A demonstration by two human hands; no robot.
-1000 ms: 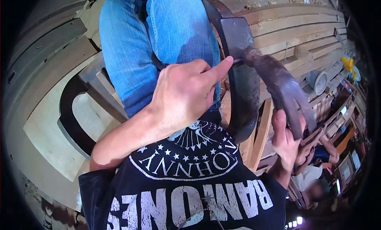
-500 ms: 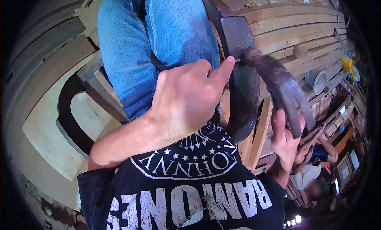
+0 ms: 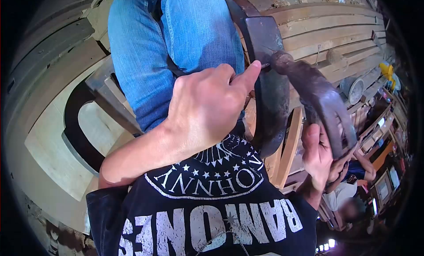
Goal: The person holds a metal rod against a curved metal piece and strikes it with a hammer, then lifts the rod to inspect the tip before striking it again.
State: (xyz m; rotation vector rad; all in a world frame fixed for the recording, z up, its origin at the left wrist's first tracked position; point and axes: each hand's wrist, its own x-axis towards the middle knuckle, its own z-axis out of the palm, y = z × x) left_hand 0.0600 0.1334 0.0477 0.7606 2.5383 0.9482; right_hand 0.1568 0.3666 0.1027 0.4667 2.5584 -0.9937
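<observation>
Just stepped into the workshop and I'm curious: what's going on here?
A person in jeans and a black printed T-shirt is working on a dark curved piece propped beside their knee. The left hand pinches a small nail against it, fingertip beside the hammer's head. The right hand holds a dark claw hammer by its handle, its head at the nail. Stacked wooden planks lie behind.

Dark curved piece [image 3: 269, 79] rests on the wooden plank floor [image 3: 327, 30].
</observation>
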